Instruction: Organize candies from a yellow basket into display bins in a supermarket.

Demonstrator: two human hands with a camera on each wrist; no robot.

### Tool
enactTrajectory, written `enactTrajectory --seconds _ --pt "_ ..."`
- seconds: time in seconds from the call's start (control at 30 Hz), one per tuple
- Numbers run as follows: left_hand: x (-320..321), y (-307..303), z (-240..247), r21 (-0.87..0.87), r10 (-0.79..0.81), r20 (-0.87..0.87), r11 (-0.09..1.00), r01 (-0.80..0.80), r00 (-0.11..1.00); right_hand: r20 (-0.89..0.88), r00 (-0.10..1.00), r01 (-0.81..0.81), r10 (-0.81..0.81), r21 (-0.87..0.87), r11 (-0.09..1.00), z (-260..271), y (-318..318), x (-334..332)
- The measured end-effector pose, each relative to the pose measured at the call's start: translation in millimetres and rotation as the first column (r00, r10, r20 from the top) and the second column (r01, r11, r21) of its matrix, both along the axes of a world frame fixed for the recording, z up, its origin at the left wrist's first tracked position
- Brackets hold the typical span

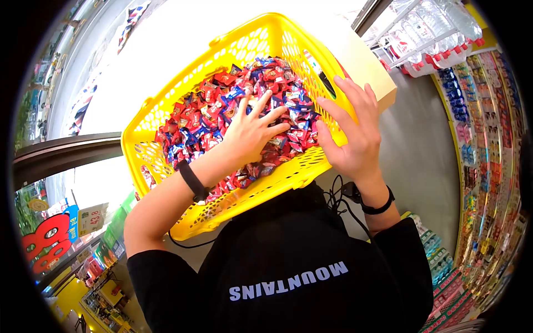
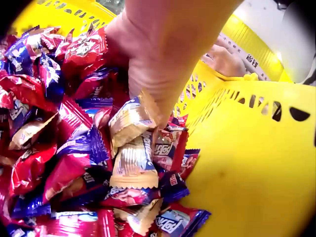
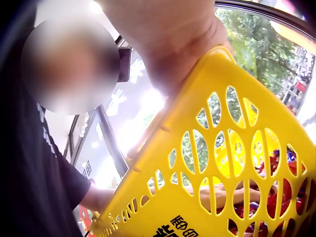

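Observation:
A yellow perforated basket point(image 1: 244, 200) point(image 2: 247, 163) point(image 3: 187, 103) holds a heap of red, blue and gold wrapped candies point(image 1: 194, 114) point(image 2: 74, 163). The left hand point(image 1: 250, 130) point(image 2: 163, 44) lies on the heap with its fingers spread; its fingertips are hidden in the left wrist view. In the right wrist view, part of the left hand point(image 3: 227, 195) shows through the basket's holes. The right hand point(image 1: 355, 133) point(image 3: 168, 44) is at the basket's right rim, its fingers spread and extended; whether the fingertips touch the rim is unclear.
A cardboard box point(image 1: 377, 77) stands behind the basket's right side. Shelves of packaged goods point(image 1: 488, 166) curve along the right, with bottled drinks point(image 1: 427, 33) above them. Price signs point(image 1: 91, 219) stand at the left. A black cable point(image 1: 355, 216) hangs by the right wrist.

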State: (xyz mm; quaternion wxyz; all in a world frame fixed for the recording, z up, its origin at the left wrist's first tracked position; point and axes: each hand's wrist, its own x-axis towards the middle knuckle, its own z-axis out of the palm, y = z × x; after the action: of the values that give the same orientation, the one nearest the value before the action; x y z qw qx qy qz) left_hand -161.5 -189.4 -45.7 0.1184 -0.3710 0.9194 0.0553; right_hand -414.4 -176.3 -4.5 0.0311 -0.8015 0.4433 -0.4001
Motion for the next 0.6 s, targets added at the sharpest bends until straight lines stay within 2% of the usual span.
enactTrajectory --seconds 0.07,0.1,0.2,0.23,0.33,0.47,0.6 --pt "14.0 10.5 -2.0 -0.039 0.071 0.061 0.997 -0.069 0.996 0.005 1.000 -0.002 0.002 0.011 1.000 -0.6 -1.0 -0.2" --pt "20.5 15.2 -5.4 -0.125 0.074 0.082 0.990 -0.063 0.994 0.005 1.000 0.003 -0.003 0.012 1.000 0.0 -1.6 0.5" --pt "40.3 28.5 -7.0 -0.148 0.144 0.085 0.980 -0.130 0.986 0.004 1.000 0.016 -0.016 0.013 1.000 -0.2 0.2 2.0" --pt "46.8 32.1 -1.2 -0.145 0.156 0.143 0.980 -0.135 0.977 0.004 1.000 0.020 -0.020 0.006 1.000 -1.8 -0.3 1.7" --pt "69.2 38.3 11.2 -0.005 0.189 0.148 0.982 -0.191 0.971 0.006 0.999 0.039 -0.039 -0.001 0.999 -3.0 0.7 2.6" --pt "81.4 49.0 20.2 0.087 0.246 0.191 0.960 -0.266 0.950 0.004 0.998 0.068 -0.068 -0.012 0.998 -3.3 2.4 3.3" --pt "85.4 56.9 32.3 0.176 0.236 0.284 0.940 -0.292 0.929 0.028 0.996 0.081 -0.081 -0.030 0.996 -3.7 2.0 5.9"
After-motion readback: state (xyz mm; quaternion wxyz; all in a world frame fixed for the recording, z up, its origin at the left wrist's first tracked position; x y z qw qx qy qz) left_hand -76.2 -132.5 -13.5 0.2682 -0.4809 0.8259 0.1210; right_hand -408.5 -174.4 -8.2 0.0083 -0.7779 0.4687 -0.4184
